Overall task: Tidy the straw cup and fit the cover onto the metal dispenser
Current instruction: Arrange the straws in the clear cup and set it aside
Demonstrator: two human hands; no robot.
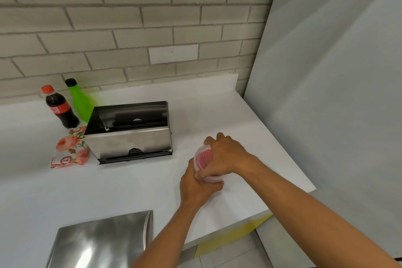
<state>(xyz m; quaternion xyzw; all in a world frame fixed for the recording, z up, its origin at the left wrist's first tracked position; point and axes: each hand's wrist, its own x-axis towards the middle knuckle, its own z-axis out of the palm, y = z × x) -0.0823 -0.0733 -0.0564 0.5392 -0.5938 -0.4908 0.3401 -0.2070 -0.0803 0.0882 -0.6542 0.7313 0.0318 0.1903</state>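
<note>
A clear plastic straw cup packed with red straws stands on the white counter, right of centre. My left hand wraps around its lower side. My right hand covers its top and far side. The open metal dispenser sits behind and to the left of the cup, its dark inside showing. Its metal cover lies flat at the counter's near edge, apart from the dispenser and both hands.
A cola bottle and a green bottle stand behind the dispenser on its left side, near the brick wall. A floral packet lies left of the dispenser. A grey panel bounds the counter's right edge.
</note>
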